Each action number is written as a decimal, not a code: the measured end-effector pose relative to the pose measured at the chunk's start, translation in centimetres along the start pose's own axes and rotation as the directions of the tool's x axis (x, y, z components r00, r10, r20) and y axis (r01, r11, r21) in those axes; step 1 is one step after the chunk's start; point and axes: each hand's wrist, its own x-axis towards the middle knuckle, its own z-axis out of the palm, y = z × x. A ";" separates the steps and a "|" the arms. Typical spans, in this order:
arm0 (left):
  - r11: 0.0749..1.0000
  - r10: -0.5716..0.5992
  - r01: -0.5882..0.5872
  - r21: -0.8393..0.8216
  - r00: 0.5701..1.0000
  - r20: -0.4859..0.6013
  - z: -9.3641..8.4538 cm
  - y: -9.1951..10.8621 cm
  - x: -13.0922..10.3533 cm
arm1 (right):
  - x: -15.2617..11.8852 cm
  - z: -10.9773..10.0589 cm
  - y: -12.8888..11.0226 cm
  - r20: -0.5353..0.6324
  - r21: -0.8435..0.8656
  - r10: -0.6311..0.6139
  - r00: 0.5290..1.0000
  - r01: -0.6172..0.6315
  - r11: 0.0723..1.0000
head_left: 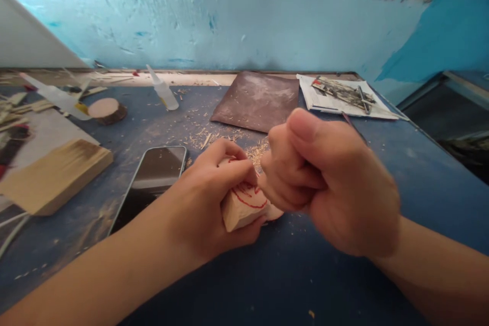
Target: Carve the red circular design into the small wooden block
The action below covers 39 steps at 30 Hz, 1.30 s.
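I see blue counter (pixel 290 275) under both hands. Brown sheet (pixel 256 100) beyond hands, phone (pixel 153 175) just left of left hand. Left hand (pixel 208 204) grips pale wood block (pixel 242 206) with red lines. Right hand (pixel 328 183) fisted, touching block; what it holds, cannot tell.

Pale wood block (pixel 241 206) bears red drawn lines; blue table (pixel 290 275); black phone (pixel 151 179).
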 end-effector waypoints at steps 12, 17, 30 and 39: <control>0.997 -0.079 0.079 0.013 0.997 -0.001 -0.1 0.3 -0.2 | 0.0 0.0 -0.6 -0.099 -0.092 -0.054 0.994 0.045 0.995; 0.999 -0.048 0.049 0.025 0.999 -0.018 -0.1 0.4 0.0 | -0.2 -0.4 0.7 0.053 -0.035 -0.003 0.999 0.005 0.999; 0.994 -0.102 0.102 0.039 0.995 0.003 -0.2 0.5 -0.1 | 0.2 0.1 -0.5 -0.057 -0.074 -0.011 0.998 0.007 0.997; 0.995 -0.089 0.089 0.041 0.996 0.008 -0.1 0.4 0.0 | 0.3 0.1 -0.4 -0.022 -0.049 0.004 1.000 -0.005 0.999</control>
